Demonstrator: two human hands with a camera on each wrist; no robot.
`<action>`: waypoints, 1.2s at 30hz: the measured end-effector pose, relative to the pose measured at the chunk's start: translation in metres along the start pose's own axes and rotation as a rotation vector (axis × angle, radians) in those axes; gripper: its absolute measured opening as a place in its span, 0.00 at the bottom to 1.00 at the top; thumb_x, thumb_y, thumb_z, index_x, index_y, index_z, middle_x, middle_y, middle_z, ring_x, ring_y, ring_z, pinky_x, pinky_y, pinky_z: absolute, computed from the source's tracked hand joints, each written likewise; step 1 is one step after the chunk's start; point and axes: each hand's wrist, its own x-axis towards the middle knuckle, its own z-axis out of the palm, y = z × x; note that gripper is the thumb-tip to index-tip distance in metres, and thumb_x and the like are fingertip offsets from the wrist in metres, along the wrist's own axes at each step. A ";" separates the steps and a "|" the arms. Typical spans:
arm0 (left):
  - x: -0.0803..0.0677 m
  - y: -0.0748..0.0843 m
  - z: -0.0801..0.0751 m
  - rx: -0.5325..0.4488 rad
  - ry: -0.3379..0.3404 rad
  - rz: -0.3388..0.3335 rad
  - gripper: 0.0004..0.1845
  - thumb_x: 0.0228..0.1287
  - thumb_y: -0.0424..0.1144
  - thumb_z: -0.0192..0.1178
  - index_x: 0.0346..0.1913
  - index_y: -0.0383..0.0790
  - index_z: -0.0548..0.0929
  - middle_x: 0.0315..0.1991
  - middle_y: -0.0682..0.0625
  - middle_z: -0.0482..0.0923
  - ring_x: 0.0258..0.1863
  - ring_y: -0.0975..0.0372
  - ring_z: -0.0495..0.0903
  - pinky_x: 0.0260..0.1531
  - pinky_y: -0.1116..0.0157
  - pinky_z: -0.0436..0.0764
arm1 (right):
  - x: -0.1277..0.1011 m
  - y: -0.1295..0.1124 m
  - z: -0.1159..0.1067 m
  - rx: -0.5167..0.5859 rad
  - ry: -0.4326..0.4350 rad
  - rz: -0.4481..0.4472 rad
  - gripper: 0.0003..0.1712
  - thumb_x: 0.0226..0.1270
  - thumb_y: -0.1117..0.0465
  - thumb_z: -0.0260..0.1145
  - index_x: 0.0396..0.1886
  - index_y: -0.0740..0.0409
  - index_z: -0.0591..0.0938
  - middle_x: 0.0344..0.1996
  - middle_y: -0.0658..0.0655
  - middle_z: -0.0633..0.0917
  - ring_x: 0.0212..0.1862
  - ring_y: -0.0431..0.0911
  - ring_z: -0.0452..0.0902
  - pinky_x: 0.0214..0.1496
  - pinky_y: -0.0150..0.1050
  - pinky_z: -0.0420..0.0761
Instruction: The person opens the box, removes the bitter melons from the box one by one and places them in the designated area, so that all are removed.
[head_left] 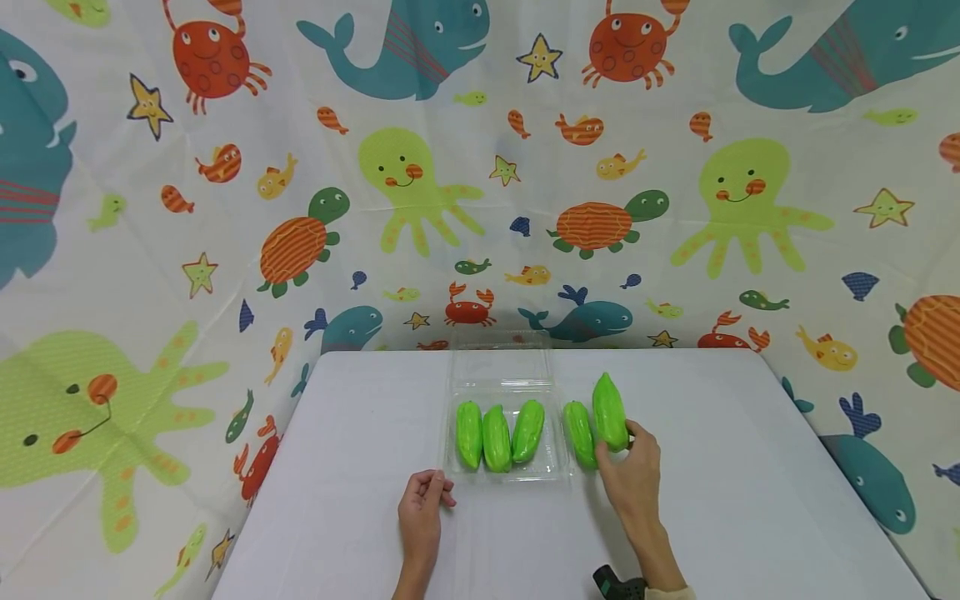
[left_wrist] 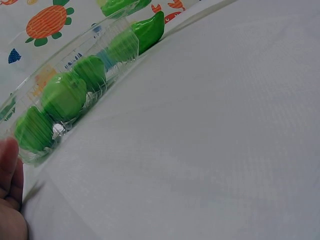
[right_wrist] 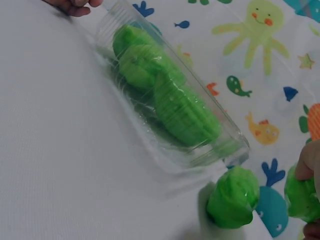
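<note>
My right hand (head_left: 632,475) grips the lower end of a bright green, cucumber-shaped vegetable (head_left: 609,412) between thumb and fingers, its pointed tip away from me. Just left of it, a similar green vegetable (head_left: 579,435) lies on the table outside the clear plastic container (head_left: 562,471). Three more lie side by side in the container: a left one (head_left: 469,435), a middle one (head_left: 496,440) and a right one (head_left: 528,431). My left hand (head_left: 423,508) stays at the container's front left corner, fingers loosely curled, thumb tip (left_wrist: 9,150) right by the clear wall.
The container's hinged clear lid (head_left: 501,367) lies folded back toward the far table edge. A white cloth covers the table (head_left: 360,433). Behind and beside it hangs a curtain (head_left: 480,275) printed with sea animals. A dark strap device (head_left: 618,585) sits on my right wrist.
</note>
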 end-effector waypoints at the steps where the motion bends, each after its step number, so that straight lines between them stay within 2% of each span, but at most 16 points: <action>1: 0.000 0.000 0.000 -0.001 0.000 0.004 0.10 0.74 0.39 0.59 0.42 0.32 0.78 0.31 0.40 0.83 0.21 0.62 0.81 0.26 0.70 0.82 | 0.000 0.001 0.000 0.001 0.001 -0.001 0.29 0.56 0.67 0.70 0.57 0.76 0.74 0.48 0.72 0.80 0.43 0.59 0.76 0.40 0.49 0.75; 7: 0.001 0.001 0.000 0.000 -0.003 0.008 0.11 0.74 0.38 0.58 0.44 0.30 0.78 0.32 0.37 0.83 0.21 0.62 0.81 0.27 0.70 0.81 | -0.001 0.006 0.001 -0.003 -0.016 0.015 0.30 0.58 0.66 0.70 0.57 0.76 0.74 0.48 0.73 0.80 0.44 0.59 0.76 0.42 0.50 0.76; 18: 0.000 0.002 0.000 -0.002 -0.005 -0.010 0.10 0.74 0.39 0.59 0.43 0.34 0.78 0.31 0.44 0.83 0.21 0.63 0.81 0.28 0.70 0.82 | -0.003 0.016 0.000 -0.016 -0.050 0.051 0.29 0.60 0.67 0.68 0.59 0.77 0.73 0.50 0.75 0.79 0.48 0.63 0.75 0.44 0.54 0.75; 29: 0.001 0.003 0.000 0.002 0.000 0.001 0.11 0.74 0.39 0.59 0.42 0.31 0.78 0.31 0.39 0.83 0.21 0.62 0.81 0.26 0.70 0.81 | -0.003 0.025 -0.001 -0.048 -0.082 0.083 0.29 0.61 0.68 0.68 0.59 0.78 0.72 0.48 0.75 0.79 0.49 0.64 0.76 0.47 0.55 0.77; 36: 0.002 0.003 -0.001 0.002 0.002 -0.001 0.10 0.74 0.39 0.59 0.42 0.33 0.78 0.30 0.43 0.83 0.20 0.62 0.81 0.26 0.70 0.81 | -0.005 0.029 0.000 -0.072 -0.127 0.111 0.29 0.62 0.67 0.67 0.59 0.79 0.72 0.50 0.76 0.79 0.52 0.66 0.75 0.51 0.58 0.77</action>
